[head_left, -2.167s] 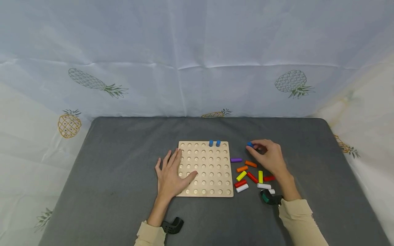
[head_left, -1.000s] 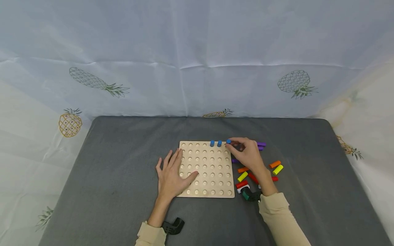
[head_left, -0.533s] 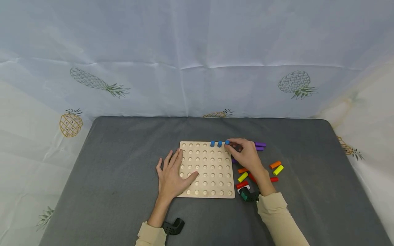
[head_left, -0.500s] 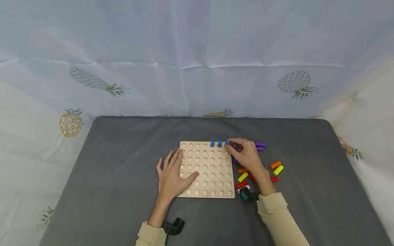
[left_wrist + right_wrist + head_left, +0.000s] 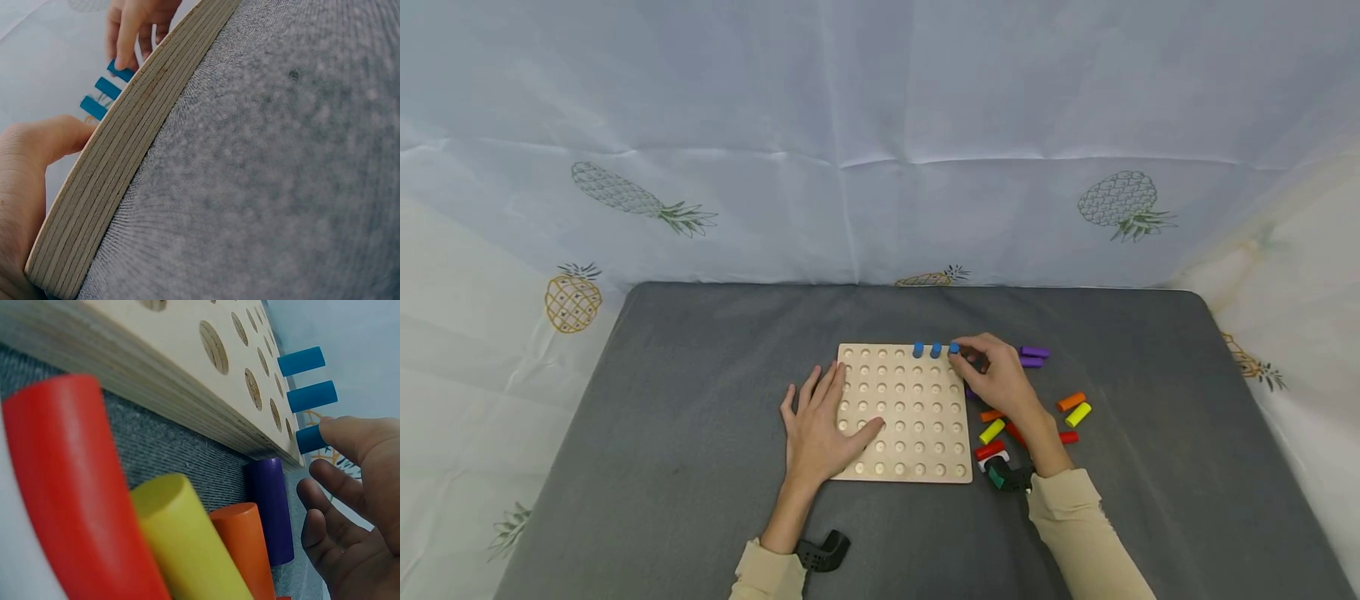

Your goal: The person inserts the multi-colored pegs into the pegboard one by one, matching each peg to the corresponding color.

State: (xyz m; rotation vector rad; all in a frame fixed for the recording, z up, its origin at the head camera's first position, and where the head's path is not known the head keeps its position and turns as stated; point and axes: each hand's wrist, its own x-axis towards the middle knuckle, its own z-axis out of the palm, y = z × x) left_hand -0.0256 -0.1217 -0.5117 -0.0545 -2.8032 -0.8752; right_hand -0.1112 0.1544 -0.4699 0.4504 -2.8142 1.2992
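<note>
A square wooden pegboard (image 5: pixel 898 479) with rows of round holes lies on the grey table. Across its left edge rests my left hand (image 5: pixel 820 437), fingers spread and thumb on the board's face. Two blue pegs (image 5: pixel 918 350) stand upright in the far row. At the far right corner my right hand (image 5: pixel 996 371) pinches a third blue peg (image 5: pixel 310 439) between thumb and index finger; it stands upright in the corner hole. The right wrist view shows the other fingers loosely bent. All three blue pegs also appear in the left wrist view, in a line.
Loose pegs lie right of the board: purple pegs (image 5: pixel 1033 352), an orange peg (image 5: pixel 1071 402), a yellow peg (image 5: pixel 1078 415), a red peg (image 5: pixel 81 487) and a white one partly hidden by the right wrist strap (image 5: pixel 1007 475). A pineapple-print cloth (image 5: pixel 880 217) hangs behind the table.
My right hand has carried the third blue peg left from the loose pegs to the board's far right corner, and the peg has gone down into the hole. My left hand has stayed put.
</note>
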